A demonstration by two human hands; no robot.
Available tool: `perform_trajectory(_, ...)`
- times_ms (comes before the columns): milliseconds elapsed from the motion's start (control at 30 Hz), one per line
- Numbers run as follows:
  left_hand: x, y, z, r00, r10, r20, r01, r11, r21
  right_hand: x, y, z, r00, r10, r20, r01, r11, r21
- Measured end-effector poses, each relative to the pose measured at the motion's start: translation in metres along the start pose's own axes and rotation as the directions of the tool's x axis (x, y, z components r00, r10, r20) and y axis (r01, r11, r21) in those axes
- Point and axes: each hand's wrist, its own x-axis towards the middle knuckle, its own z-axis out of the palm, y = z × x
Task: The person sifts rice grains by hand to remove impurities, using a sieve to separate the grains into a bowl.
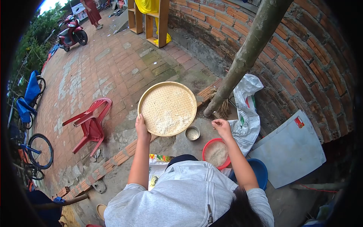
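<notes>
Nearest of all, a grey jacket point(189, 196) was seen, with dark hair just beside it on the right. A blue bowl point(260, 172) was set low on the right. A red sieve point(215, 153) full of pale grain was placed just to the left of the blue bowl. A small metal cup point(192, 133) was set on the ground between the red sieve and the big tray.

The right hand point(222, 128) was held above the far edge of the red sieve. Its fingers were bent together at the tips. It could not be told if anything was pinched in them.

The round woven tray point(167, 108) was held up over the ground, a bit left of the middle. Pale grain was spread inside it, mostly on the near side. The near left rim of the tray was gripped by the left hand point(141, 127), with the fingers closed on it.

A white sack point(245, 113) was laid to the right, next to a thick slanted pole point(245, 53). A white board point(289, 149) was leaned by the brick wall point(302, 49).

On the left, a red plastic chair point(90, 123) was tipped over on the bricks. Far away at the top left, a red scooter point(72, 34) was parked.
</notes>
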Motion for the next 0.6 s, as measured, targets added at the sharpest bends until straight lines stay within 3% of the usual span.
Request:
perform_trajectory(67, 0.0, 0.004, 0.002, 1.0, -0.012, -0.022, 0.012, 1.0, -0.024, -0.007, 0.039, -0.014, 0.978, 0.202, -0.055, -0.202, 0.979, 0.005)
perform_trajectory(100, 0.002, 0.003, 0.001, 1.0, -0.015, -0.026, 0.015, 1.0, -0.026, -0.01, 0.061, -0.019, 0.977, 0.206, -0.054, -0.206, 0.979, 0.001)
perform_trajectory(167, 0.007, 0.005, -0.002, 0.999, 0.001, -0.034, -0.001, 1.0, -0.001, -0.011, 0.103, -0.024, 0.913, 0.402, -0.074, -0.402, 0.916, 0.011)
perform_trajectory(200, 0.009, 0.005, -0.002, 1.0, -0.002, -0.031, 0.002, 1.0, 0.001, -0.006, 0.12, -0.022, 0.912, 0.404, -0.078, -0.404, 0.915, 0.014)
perform_trajectory(267, 0.012, 0.006, -0.003, 0.999, 0.042, -0.026, -0.042, 0.999, 0.013, 0.001, 0.144, -0.016, 0.846, 0.501, -0.184, -0.53, 0.829, -0.179)
perform_trajectory(467, 0.022, 0.008, -0.016, 0.998, 0.064, -0.014, -0.063, 0.998, 0.031, 0.044, 0.128, 0.028, 0.959, 0.254, -0.126, -0.283, 0.862, -0.421)
perform_trajectory(533, 0.023, 0.012, -0.016, 0.998, 0.063, -0.025, -0.062, 0.998, 0.027, 0.053, 0.128, 0.036, 0.988, 0.003, 0.154, 0.096, 0.772, -0.628)
perform_trajectory(567, 0.023, 0.014, -0.016, 0.998, 0.062, -0.024, -0.061, 0.998, 0.032, 0.053, 0.129, 0.036, 0.988, 0.005, 0.152, 0.093, 0.774, -0.626)
perform_trajectory(600, 0.023, 0.015, -0.017, 0.998, 0.055, -0.028, -0.053, 0.997, 0.06, 0.042, 0.104, 0.038, 0.965, 0.216, 0.148, -0.096, 0.817, -0.569)
